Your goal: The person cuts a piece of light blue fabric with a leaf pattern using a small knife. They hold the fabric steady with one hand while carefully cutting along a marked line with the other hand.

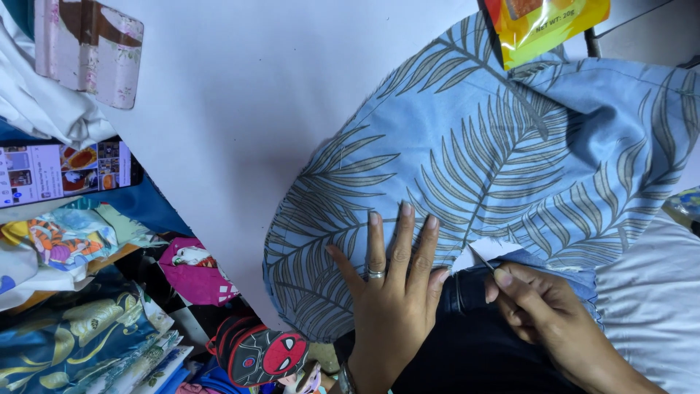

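A light blue cloth (510, 146) printed with grey palm leaves lies spread over a white surface (240, 109). My left hand (390, 281), with a ring on one finger, rests flat on the cloth's near edge, fingers spread. My right hand (543, 310) pinches a thin needle-like tool (485, 259) at the cloth's folded white edge (485, 252), just right of my left fingertips. Dark fabric (467, 343) lies beneath both hands.
A phone (62, 171) with a lit screen lies at the left. Folded patterned cloths (80, 321) pile up at the lower left, beside a red and black mask-printed pouch (262, 354). A yellow and orange packet (543, 25) sits at the top. White fabric (649, 306) lies at the right.
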